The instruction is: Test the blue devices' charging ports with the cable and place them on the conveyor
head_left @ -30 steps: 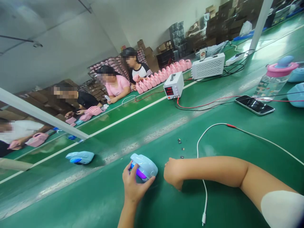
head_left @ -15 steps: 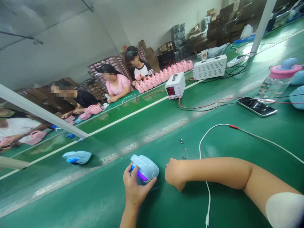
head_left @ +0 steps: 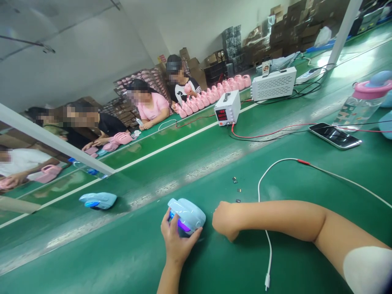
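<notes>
My left hand (head_left: 176, 243) is closed around the near side of a light blue toy-like device (head_left: 188, 212) with a purple glow underneath, which rests on the green belt (head_left: 122, 261). Just to its right, my right hand (head_left: 225, 220) lies on the belt curled into a fist, apart from the device, with nothing visible in it. A white cable (head_left: 268, 249) runs under my right forearm, its plug end lying near the front edge.
A second blue device (head_left: 98, 200) lies to the left. Small dark parts (head_left: 235, 179) sit beyond my right hand. Farther off are a power supply (head_left: 226, 108), a phone (head_left: 335, 136), a pink-capped bottle (head_left: 363, 102) and pink devices (head_left: 214, 94). Several people work across the line.
My hands and the blue device stay as they were. Only the view has shifted slightly.
</notes>
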A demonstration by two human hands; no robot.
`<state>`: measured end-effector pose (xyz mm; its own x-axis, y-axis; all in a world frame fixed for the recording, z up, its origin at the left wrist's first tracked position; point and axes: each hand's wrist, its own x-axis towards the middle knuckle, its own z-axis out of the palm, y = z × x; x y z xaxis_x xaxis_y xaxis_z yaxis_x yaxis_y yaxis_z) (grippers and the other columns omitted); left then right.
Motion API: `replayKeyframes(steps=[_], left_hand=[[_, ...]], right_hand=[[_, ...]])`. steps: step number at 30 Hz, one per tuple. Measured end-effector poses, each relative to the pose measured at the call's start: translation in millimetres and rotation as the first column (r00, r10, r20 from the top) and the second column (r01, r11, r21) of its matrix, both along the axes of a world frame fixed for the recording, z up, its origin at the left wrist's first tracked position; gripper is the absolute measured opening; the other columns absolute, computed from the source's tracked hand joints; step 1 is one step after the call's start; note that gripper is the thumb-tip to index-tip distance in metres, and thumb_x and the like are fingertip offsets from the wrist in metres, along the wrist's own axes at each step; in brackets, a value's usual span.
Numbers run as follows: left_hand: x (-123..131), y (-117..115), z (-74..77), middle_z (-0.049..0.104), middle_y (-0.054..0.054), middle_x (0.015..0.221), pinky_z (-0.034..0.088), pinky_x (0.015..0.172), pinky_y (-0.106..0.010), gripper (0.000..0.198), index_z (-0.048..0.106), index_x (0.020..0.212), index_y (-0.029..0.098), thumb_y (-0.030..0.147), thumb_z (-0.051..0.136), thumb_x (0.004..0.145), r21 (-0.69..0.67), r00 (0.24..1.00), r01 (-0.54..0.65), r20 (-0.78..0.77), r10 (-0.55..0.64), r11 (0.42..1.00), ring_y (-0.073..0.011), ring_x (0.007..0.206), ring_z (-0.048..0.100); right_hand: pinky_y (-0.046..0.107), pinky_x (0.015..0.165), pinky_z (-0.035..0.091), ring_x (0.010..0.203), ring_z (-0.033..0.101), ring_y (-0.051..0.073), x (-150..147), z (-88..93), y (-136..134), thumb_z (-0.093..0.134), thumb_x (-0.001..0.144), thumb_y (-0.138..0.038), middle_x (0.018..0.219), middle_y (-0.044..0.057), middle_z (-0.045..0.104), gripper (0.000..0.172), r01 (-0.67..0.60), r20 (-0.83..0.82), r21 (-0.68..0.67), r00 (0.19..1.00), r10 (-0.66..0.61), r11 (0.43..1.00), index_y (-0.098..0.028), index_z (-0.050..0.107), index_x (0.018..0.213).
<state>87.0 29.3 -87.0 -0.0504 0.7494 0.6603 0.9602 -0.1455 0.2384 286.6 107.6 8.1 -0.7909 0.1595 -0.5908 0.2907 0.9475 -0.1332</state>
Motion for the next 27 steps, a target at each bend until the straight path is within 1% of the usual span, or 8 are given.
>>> replayKeyframes(steps=[6, 11, 14, 18, 23, 27], left_hand=[[1.1, 0.2, 4.1, 0.041, -0.022, 0.126, 0.044, 0.086, -0.059, 0.07, 0.049, 0.113, 0.016, 0.056, 0.071, 0.059, 0.01, 1.0, 0.007, -0.003, -0.007, 1.0, -0.0381, 0.112, 0.046], [-1.0, 0.3, 5.7, 0.043, -0.02, 0.124, 0.045, 0.086, -0.057, 0.07, 0.051, 0.11, 0.016, 0.056, 0.073, 0.056, 0.026, 1.0, 0.009, -0.004, -0.009, 1.0, -0.0359, 0.109, 0.048], [-0.5, 0.3, 5.9, 0.044, -0.02, 0.122, 0.046, 0.085, -0.055, 0.069, 0.052, 0.108, 0.015, 0.056, 0.073, 0.056, 0.032, 1.0, 0.012, -0.001, -0.012, 0.999, -0.035, 0.108, 0.048], [-0.5, -1.1, 5.5, 0.045, -0.02, 0.121, 0.046, 0.085, -0.055, 0.069, 0.052, 0.108, 0.015, 0.055, 0.074, 0.056, 0.043, 1.0, 0.016, 0.005, -0.016, 0.999, -0.035, 0.108, 0.049], [-2.6, -2.8, 4.6, 0.045, -0.02, 0.122, 0.046, 0.085, -0.054, 0.069, 0.053, 0.108, 0.015, 0.055, 0.073, 0.057, 0.045, 1.0, 0.016, 0.004, -0.016, 0.999, -0.0347, 0.108, 0.049], [-2.4, -1.5, 3.6, 0.045, -0.018, 0.121, 0.046, 0.086, -0.053, 0.067, 0.053, 0.107, 0.016, 0.055, 0.073, 0.056, 0.05, 1.0, 0.013, 0.003, -0.013, 0.999, -0.0337, 0.109, 0.049]], right_hand=[[0.037, 0.066, 0.05, 0.082, 0.063, 0.028, -0.2, 2.5, 3.0, 0.067, 0.071, -0.029, 0.091, 0.012, 0.066, 0.026, -0.017, 0.019, 0.009, 1.0, 0.017, 1.0, -0.013, 0.068, 0.092], [0.035, 0.064, 0.049, 0.082, 0.063, 0.027, 0.6, 4.1, 2.5, 0.067, 0.072, -0.03, 0.093, 0.012, 0.066, 0.026, -0.011, 0.013, 0.017, 1.0, 0.011, 1.0, -0.013, 0.068, 0.092], [0.034, 0.062, 0.049, 0.08, 0.063, 0.027, 1.2, 4.8, 2.2, 0.066, 0.073, -0.031, 0.089, 0.012, 0.066, 0.025, -0.009, 0.003, 0.016, 1.0, 0.009, 1.0, -0.013, 0.068, 0.089], [0.033, 0.061, 0.048, 0.078, 0.064, 0.026, 1.6, 4.4, 2.5, 0.069, 0.07, -0.03, 0.085, 0.011, 0.066, 0.022, -0.006, -0.007, 0.018, 1.0, 0.006, 1.0, -0.013, 0.069, 0.085], [0.033, 0.059, 0.048, 0.078, 0.064, 0.027, 2.6, 4.6, 2.4, 0.068, 0.072, -0.031, 0.087, 0.012, 0.066, 0.026, -0.012, -0.012, 0.026, 1.0, 0.012, 1.0, -0.013, 0.069, 0.09], [0.033, 0.06, 0.048, 0.078, 0.064, 0.027, 3.2, 6.0, 2.1, 0.067, 0.074, -0.031, 0.086, 0.011, 0.066, 0.025, -0.024, -0.001, 0.029, 1.0, 0.024, 0.999, -0.012, 0.069, 0.09]])
